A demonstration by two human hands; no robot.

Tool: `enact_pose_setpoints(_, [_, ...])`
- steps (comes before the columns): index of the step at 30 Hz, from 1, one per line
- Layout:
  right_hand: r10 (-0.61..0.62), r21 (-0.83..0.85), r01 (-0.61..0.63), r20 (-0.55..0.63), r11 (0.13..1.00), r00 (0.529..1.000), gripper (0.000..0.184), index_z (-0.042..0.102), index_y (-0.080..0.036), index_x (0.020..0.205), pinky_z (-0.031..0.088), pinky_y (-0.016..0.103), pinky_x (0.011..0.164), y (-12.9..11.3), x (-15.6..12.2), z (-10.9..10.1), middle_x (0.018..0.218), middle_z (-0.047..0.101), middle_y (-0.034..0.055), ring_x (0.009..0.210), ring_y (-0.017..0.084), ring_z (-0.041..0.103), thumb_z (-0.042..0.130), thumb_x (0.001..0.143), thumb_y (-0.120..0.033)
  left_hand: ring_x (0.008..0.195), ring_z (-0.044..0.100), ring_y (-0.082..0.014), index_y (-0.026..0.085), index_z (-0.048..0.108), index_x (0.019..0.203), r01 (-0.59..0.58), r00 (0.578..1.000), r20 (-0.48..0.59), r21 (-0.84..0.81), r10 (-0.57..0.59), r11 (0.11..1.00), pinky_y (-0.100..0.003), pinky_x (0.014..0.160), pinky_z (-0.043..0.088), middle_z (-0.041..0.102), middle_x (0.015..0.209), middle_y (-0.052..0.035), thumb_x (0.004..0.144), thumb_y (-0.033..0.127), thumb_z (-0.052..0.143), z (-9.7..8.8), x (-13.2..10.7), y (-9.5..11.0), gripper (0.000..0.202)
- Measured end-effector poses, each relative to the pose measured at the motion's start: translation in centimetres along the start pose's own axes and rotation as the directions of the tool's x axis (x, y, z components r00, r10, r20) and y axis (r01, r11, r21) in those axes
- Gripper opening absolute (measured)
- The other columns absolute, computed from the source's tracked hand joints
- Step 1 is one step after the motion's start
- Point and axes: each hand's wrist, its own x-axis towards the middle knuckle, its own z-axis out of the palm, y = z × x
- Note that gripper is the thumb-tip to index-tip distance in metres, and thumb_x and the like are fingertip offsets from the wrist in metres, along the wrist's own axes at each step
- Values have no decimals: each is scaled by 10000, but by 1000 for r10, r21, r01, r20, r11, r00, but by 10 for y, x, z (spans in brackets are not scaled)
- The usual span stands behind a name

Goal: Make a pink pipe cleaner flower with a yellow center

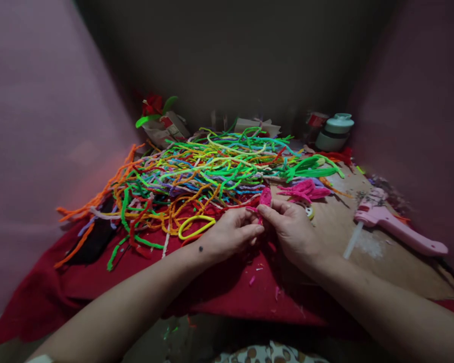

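Red cloth (227,297) spreads before you, heap of multicoloured pipe cleaners (196,166) across far part. Brown board (401,275) at your right carries pink glue gun (397,224), pale stick jutting from it. Your left hand (232,229) and right hand (293,229) nearly meet at middle. Bright pink bundle (305,190) lies just beyond right. Smallest: fuzzy pink piece (265,196), pinched in fingertips of both, tip pointing away from you.
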Motion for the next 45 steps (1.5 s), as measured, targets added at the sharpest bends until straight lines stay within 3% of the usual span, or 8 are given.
enact_pose_setpoints(3, [-32,-49,32,14,998,999,271,526,-157,612,303,228,463,-10,1,-3,557,469,-33,501,87,397,595,736,-388,502,447,-65,150,508,791,-140,976,-142,159,163,977,-191,469,343,508,609,50,690,283,641,-6,-3,9,213])
enact_pose_setpoints(6, [-36,-119,42,50,992,998,293,523,-151,574,271,235,476,-22,3,-5,535,444,-41,493,78,359,622,718,-386,581,436,-68,149,531,815,-268,906,-259,259,335,928,-195,526,358,505,686,40,748,307,583,-12,-3,15,179])
enact_pose_setpoints(13, [35,42,-42,169,998,985,194,599,-138,623,353,262,581,-25,9,-9,599,546,-11,567,107,454,685,650,-310,551,381,-71,138,523,674,-281,886,-238,408,399,869,-199,514,322,450,596,45,780,263,510,-17,3,25,164])
enact_pose_setpoints(20, [84,21,-88,166,996,983,163,640,-137,664,310,246,513,-7,12,-15,557,532,-21,509,92,435,695,658,-290,642,498,-97,129,617,829,-282,919,-230,184,320,942,-212,599,395,588,734,1,748,286,573,-19,9,25,182])
enact_pose_setpoints(28, [212,72,-232,215,970,953,172,650,-143,627,290,228,458,-2,10,-17,517,545,-22,449,75,427,740,611,-289,539,455,-64,140,597,739,-193,970,-160,-55,182,980,-190,526,349,561,632,28,711,280,639,-21,12,11,149])
enact_pose_setpoints(33, [252,31,-267,248,963,936,144,633,-137,587,296,228,447,-6,8,-15,493,535,-24,430,70,422,722,625,-244,586,519,-85,153,644,903,-147,986,-100,-168,132,975,-217,579,391,619,723,-3,712,279,642,-20,10,8,229])
enact_pose_setpoints(39, [302,-4,-313,276,950,913,109,652,-139,607,305,233,432,-10,4,-13,497,552,-15,422,83,445,721,609,-223,630,545,-102,138,665,814,-152,988,-58,-153,145,976,-230,617,410,632,739,-21,705,295,644,-19,8,8,192])
enact_pose_setpoints(45, [302,-31,-307,298,951,906,93,634,-155,605,338,226,437,-8,1,-13,489,543,-29,418,85,464,705,629,-209,524,443,-61,132,625,707,-149,987,-71,-25,147,988,-188,507,329,562,619,14,727,281,605,-18,7,13,152])
